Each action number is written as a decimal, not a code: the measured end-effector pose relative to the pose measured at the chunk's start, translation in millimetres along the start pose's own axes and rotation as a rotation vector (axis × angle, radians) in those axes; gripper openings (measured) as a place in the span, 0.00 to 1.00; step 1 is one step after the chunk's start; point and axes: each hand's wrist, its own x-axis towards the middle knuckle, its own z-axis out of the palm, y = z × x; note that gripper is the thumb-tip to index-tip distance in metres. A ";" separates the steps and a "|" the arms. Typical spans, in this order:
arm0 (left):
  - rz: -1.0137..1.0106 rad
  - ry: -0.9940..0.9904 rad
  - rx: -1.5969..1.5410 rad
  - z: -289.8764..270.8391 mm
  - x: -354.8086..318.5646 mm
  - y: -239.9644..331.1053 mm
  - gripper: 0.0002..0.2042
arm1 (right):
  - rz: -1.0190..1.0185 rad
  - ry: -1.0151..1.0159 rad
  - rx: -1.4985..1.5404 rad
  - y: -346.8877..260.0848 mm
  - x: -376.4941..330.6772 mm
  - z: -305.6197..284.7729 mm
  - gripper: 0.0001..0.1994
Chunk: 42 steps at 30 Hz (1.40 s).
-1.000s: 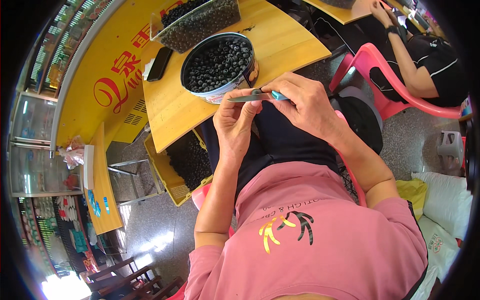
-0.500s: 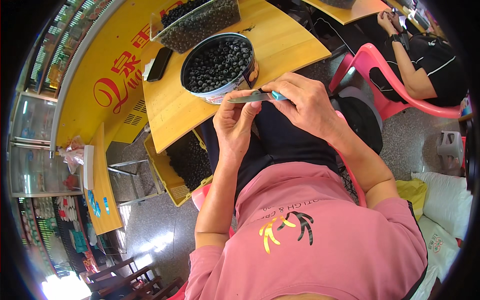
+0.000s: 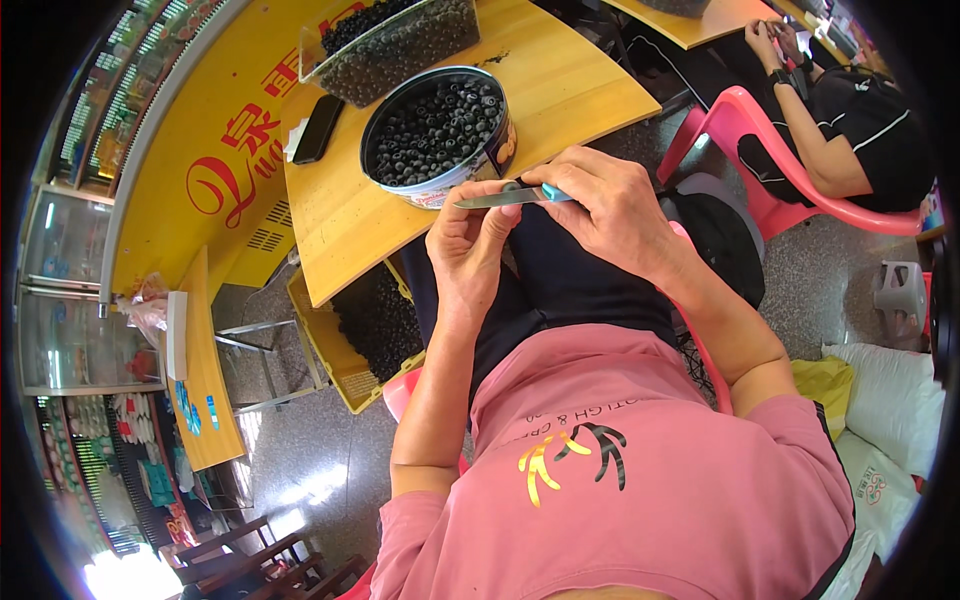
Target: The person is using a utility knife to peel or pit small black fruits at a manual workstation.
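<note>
Above my lap, just off the near table edge, my left hand point(image 3: 466, 245) is closed in a pinch around a small dark round piece point(image 3: 512, 186). My right hand point(image 3: 618, 208) grips a small knife point(image 3: 492, 200) by its light blue handle. The blade points left and lies across the dark piece, close to my left thumb; the exact contact is hidden. Beyond my hands, a round tub point(image 3: 420, 188) on the table holds many similar dark pieces point(image 3: 435, 130), some with a hole in the middle.
The wooden table point(image 3: 570, 105) also bears a clear bin point(image 3: 400, 60) of dark pieces and a black phone point(image 3: 320, 128). Below stands a yellow crate point(image 3: 345, 385) with more pieces. A co-worker point(image 3: 850, 130) sits at right on a pink chair point(image 3: 745, 110); white sacks point(image 3: 890, 395) lie behind.
The knife blade has tilted very slightly, its tip a touch lower. My hands stay in almost the same place. The co-worker's hands have shifted a little to the left.
</note>
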 end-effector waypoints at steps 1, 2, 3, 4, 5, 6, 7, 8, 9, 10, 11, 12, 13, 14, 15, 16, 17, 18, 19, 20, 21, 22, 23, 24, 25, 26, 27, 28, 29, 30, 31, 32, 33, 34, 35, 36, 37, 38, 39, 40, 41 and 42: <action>-0.002 0.000 0.003 -0.4 -0.2 0.0 0.11 | 0.005 -0.004 0.002 -0.2 0.1 -0.2 0.12; -0.002 0.000 0.004 -0.5 -0.6 0.6 0.11 | 0.010 -0.007 0.003 -0.4 0.1 -0.2 0.12; -0.007 -0.012 0.010 -0.5 -1.0 1.4 0.10 | 0.010 -0.008 0.004 -0.4 0.2 0.1 0.12; -0.012 -0.025 0.015 -0.4 -1.2 1.7 0.09 | 0.001 0.005 0.010 -0.3 0.4 0.4 0.11; -0.012 -0.026 0.015 -0.5 -1.2 1.3 0.09 | -0.007 0.017 0.016 -0.2 0.4 0.6 0.11; -0.003 -0.032 0.016 -0.7 -1.3 0.7 0.09 | -0.007 0.017 0.015 0.2 0.0 1.1 0.11; 0.007 -0.038 0.017 -0.9 -1.2 0.3 0.09 | 0.002 0.007 0.010 0.7 -0.5 2.0 0.11; 0.007 -0.038 0.016 -0.7 -1.0 0.2 0.09 | 0.010 -0.003 0.005 1.0 -0.7 2.4 0.11; -0.001 -0.038 0.019 -0.6 -0.9 0.3 0.09 | 0.010 -0.003 0.004 1.0 -0.6 2.2 0.11; -0.010 -0.036 0.023 -0.4 -1.1 0.6 0.09 | 0.009 0.002 0.006 0.6 -0.4 1.9 0.11; -0.010 -0.035 0.023 0.3 -1.5 1.7 0.09 | 0.007 0.007 0.007 0.4 -0.2 1.7 0.11; -0.012 -0.021 0.060 1.5 -2.2 3.4 0.09 | 0.007 0.006 0.008 0.8 0.0 1.8 0.11; -0.012 -0.009 0.096 2.3 -2.4 4.0 0.09 | 0.004 0.015 -0.001 1.9 0.4 1.9 0.11; -0.012 -0.009 0.096 2.5 -2.8 3.3 0.09 | 0.001 0.025 -0.010 2.6 0.7 1.9 0.11; -0.003 -0.023 0.085 2.6 -3.2 2.3 0.09 | 0.001 0.024 -0.011 2.6 0.7 1.2 0.11; 0.007 -0.036 0.074 2.6 -3.6 1.8 0.09 | 0.001 0.023 -0.008 2.0 1.0 0.1 0.11; 0.007 -0.035 0.073 2.7 -2.7 1.7 0.09 | 0.002 0.022 -0.006 1.3 1.4 -0.8 0.11; 0.010 -0.034 0.078 3.0 -1.0 1.4 0.08 | 0.001 0.020 -0.006 0.1 1.5 -1.4 0.11; 0.013 -0.033 0.084 3.0 -0.1 1.4 0.08 | -0.003 0.015 -0.004 -1.2 1.5 -1.7 0.11; 0.014 -0.032 0.084 2.6 -0.1 1.6 0.08 | -0.006 0.009 -0.001 -1.9 1.7 -1.8 0.11; 0.019 -0.040 0.064 1.8 -0.1 1.9 0.08 | -0.008 0.008 -0.001 -1.7 1.7 -0.8 0.11; 0.024 -0.049 0.044 1.4 0.0 2.0 0.08 | -0.005 0.008 0.003 -1.3 1.2 0.6 0.11; 0.024 -0.049 0.044 1.6 -0.3 2.5 0.08 | -0.002 0.008 0.007 -1.0 1.1 1.4 0.11; 0.009 -0.048 0.050 2.0 -0.7 3.5 0.08 | -0.003 0.008 0.007 -0.8 1.3 1.3 0.11; -0.007 -0.048 0.055 2.2 -1.4 3.8 0.08 | -0.003 0.011 -0.002 -0.3 1.3 1.0 0.11; -0.007 -0.047 0.054 2.5 -2.1 3.1 0.08 | -0.003 0.014 -0.011 0.0 1.2 0.8 0.11; -0.004 -0.041 0.044 3.1 -3.0 1.9 0.08 | -0.003 0.013 -0.011 0.2 1.1 0.7 0.11; 0.000 -0.032 0.035 3.2 -3.6 1.5 0.08 | -0.005 0.014 -0.007 0.1 1.1 0.9 0.11; 0.001 -0.030 0.035 3.2 -3.0 1.3 0.08 | -0.006 0.015 -0.002 0.0 1.2 1.0 0.11; 0.003 -0.038 0.025 3.1 -1.6 1.0 0.08 | -0.008 0.014 -0.002 -0.9 1.2 1.2 0.11; 0.005 -0.046 0.014 3.4 -0.6 0.9 0.08 | -0.012 0.013 0.000 -2.1 1.1 1.1 0.11; 0.006 -0.045 0.013 3.8 -0.5 2.0 0.08 | -0.016 0.012 0.001 -2.8 1.2 1.0 0.11; 0.001 -0.039 0.031 4.4 -0.7 3.9 0.08 | -0.017 0.011 0.001 -1.5 1.3 1.3 0.11; -0.004 -0.033 0.049 5.0 -1.3 6.1 0.07 | -0.004 0.013 -0.005 1.0 1.3 2.2 0.10; -0.003 -0.032 0.049 5.5 -3.0 8.0 0.07 | 0.008 0.016 -0.010 4.0 0.9 3.2 0.10; -0.025 -0.062 0.028 5.9 -5.6 10.0 0.07 | 0.008 0.015 -0.010 8.5 -0.9 4.4 0.10; -0.047 -0.093 0.006 5.8 -7.2 10.7 0.07 | 0.060 -0.016 -0.016 12.4 -2.1 5.3 0.09; -0.045 -0.119 -0.005 5.1 -7.5 10.8 0.06 | 0.113 -0.047 -0.023 14.7 -3.2 5.9 0.09; -0.045 -0.118 -0.006 5.3 -6.1 9.6 0.06 | 0.113 -0.048 -0.023 15.3 -4.4 5.6 0.09; -0.038 -0.089 -0.032 5.8 -4.2 7.9 0.06 | 0.202 -0.058 0.172 10.7 -2.2 2.7 0.09; -0.031 -0.060 -0.059 6.2 -3.4 6.7 0.07 | 0.292 -0.068 0.366 5.7 -0.1 -0.2 0.10; -0.030 -0.057 -0.061 6.5 -3.9 6.5 0.07 | 0.291 -0.072 0.366 -1.0 1.3 -3.1 0.10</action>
